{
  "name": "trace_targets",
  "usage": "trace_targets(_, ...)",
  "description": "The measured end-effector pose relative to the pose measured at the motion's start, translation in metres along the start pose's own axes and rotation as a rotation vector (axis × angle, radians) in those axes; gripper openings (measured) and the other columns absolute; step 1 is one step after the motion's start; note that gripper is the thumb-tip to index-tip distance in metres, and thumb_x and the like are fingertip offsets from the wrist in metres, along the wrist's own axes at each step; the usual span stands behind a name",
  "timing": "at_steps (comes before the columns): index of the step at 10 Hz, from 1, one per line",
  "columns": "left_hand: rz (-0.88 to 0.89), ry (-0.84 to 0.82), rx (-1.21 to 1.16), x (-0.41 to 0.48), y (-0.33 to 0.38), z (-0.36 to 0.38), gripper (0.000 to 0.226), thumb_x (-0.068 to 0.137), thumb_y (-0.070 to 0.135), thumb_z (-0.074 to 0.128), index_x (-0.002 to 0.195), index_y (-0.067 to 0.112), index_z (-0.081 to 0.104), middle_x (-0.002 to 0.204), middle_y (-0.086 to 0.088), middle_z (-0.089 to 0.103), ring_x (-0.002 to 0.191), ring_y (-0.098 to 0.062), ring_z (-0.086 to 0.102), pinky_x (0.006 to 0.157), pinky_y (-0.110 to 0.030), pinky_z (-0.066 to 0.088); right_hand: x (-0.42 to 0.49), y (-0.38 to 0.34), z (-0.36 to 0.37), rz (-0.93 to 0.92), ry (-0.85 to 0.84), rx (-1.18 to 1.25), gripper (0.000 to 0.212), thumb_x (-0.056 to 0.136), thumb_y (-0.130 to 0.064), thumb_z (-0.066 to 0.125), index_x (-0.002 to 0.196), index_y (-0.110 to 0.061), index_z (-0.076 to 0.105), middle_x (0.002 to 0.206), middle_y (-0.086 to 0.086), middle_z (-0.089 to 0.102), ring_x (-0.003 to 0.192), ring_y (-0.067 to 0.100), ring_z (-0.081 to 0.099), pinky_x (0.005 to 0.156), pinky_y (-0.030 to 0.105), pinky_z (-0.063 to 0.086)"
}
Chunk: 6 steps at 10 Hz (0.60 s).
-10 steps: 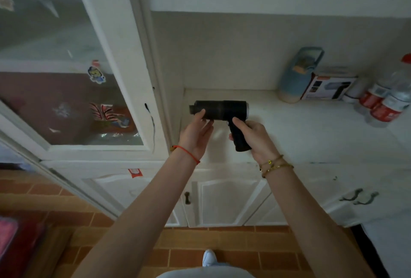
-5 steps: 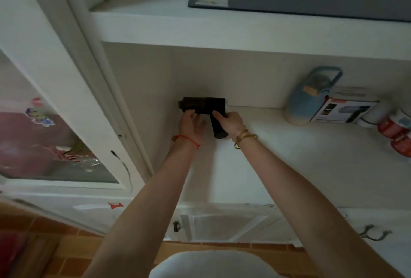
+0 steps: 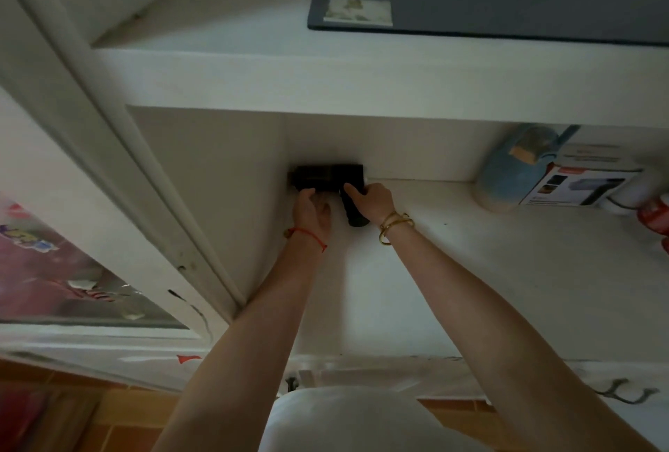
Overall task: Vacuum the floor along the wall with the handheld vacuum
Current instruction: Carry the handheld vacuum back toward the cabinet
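The fingers (image 3: 353,191) of the right hand (image 3: 374,200) were curled round the handle of the vacuum (image 3: 327,176). The left hand (image 3: 312,211) touched the barrel from below; whether it gripped could not be told. The vacuum was at the shelf's (image 3: 470,270) back left corner, nozzle toward the side wall. A jug (image 3: 506,173) and box (image 3: 579,185) stood well to the right.

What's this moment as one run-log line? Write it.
vacuum: back-left corner of shelf | right hand: grips handle | left hand: touches barrel
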<state>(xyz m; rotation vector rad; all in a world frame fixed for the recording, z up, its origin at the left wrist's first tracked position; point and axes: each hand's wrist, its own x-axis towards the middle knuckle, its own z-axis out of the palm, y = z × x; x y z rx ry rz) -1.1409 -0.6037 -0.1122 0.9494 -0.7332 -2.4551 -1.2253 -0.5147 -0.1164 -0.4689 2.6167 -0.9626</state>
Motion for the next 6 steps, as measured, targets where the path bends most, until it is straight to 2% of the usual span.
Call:
trace_targets(1,0.006,0.006,0.024,0.007,0.000,0.002,0.030,0.098,0.010,0.033,0.120,0.018,0.050,0.112,-0.003,0.058,0.113,-0.014,0.049,0.087,-0.026,0.034,0.004,0.000,0.001,-0.008,-0.003,-0.047,0.058,0.099,-0.047,0.050,0.053,-0.015,0.035,0.054,0.001,0.040,0.049,0.011,0.038,0.046,0.021,0.026)
trace_targets(2,0.027,-0.001,0.070,0.010,-0.001,0.002,0.036,0.098,0.010,0.032,0.127,0.017,0.051,0.115,0.000,0.057,0.116,-0.013,0.046,0.087,-0.026,0.033,0.005,0.000,0.001,-0.020,-0.005,-0.083,0.058,0.098,-0.049,0.049,0.054,-0.015,0.036,0.055,0.000,0.042,0.050,0.011,0.039,0.046,0.023,0.025)
trace_targets(3,0.062,-0.008,0.117,0.005,0.001,0.002,0.044,0.099,0.011,0.032,0.140,0.009,0.046,0.126,-0.002,0.053,0.119,-0.015,0.047,0.088,-0.026,0.034,0.005,-0.001,0.001,-0.030,-0.004,-0.132,0.057,0.099,-0.051,0.046,0.057,-0.015,0.038,0.058,0.000,0.044,0.052,0.011,0.041,0.048,0.025,0.027)
trace_targets(4,0.106,-0.007,0.223,-0.002,0.003,0.001,0.037,0.093,0.021,0.045,0.126,0.011,0.059,0.128,-0.011,0.057,0.123,-0.024,0.050,0.105,-0.032,0.036,0.000,-0.005,0.000,-0.030,-0.006,-0.195,0.056,0.098,-0.054,0.044,0.059,-0.015,0.039,0.060,0.001,0.044,0.062,0.019,0.049,0.054,0.030,0.032)
trace_targets(5,0.244,0.061,0.631,-0.004,-0.002,-0.010,0.034,0.089,0.015,0.052,0.118,0.000,0.062,0.123,-0.017,0.060,0.113,-0.033,0.055,0.092,-0.030,0.037,-0.004,-0.002,0.003,-0.062,-0.003,-0.208,0.057,0.097,-0.058,0.043,0.061,-0.014,0.039,0.061,0.000,0.045,0.068,0.022,0.053,0.055,0.030,0.034)
trace_targets(6,0.403,0.067,0.927,-0.028,-0.003,-0.020,0.057,0.095,0.008,0.054,0.149,0.008,0.033,0.151,-0.009,0.039,0.135,-0.024,0.042,0.109,-0.028,0.033,-0.010,-0.002,-0.001,-0.050,0.011,-0.164,0.059,0.096,-0.063,0.040,0.062,-0.015,0.039,0.061,0.001,0.047,0.061,0.020,0.050,0.051,0.029,0.031)
